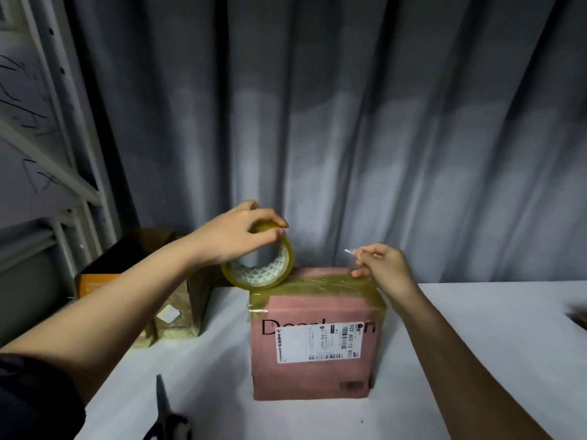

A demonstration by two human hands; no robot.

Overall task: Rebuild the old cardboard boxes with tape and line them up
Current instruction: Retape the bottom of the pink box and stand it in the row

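Taping the pink cardboard box [313, 354] shut looks like the step in hand, and that box is the landmark for everything else. It sits on the white worktop [476, 344] with shiny yellowish tape already stuck across its top.

Far to the left of the pink box stands an open brown cardboard box [133, 265] with an orange side. Just in front of that one is a smaller brown box [176, 319] wrapped in tape. Near the front left of the pink box lie grey scissors [166, 417], well apart from both hands.

Above the pink box's back left corner, the left hand [241, 236] grips the round yellowish roll of tape [259, 266] by its top. The roll rests on edge on that corner.

At the box's back right corner, the right hand [381, 265] pinches a small clear bit of tape [349, 251].

To do this well, I think the roll should stay low, so the tape lies flat with no bumps. Press the strip down firmly along the flaps. The scissors would need picking up to cut it.
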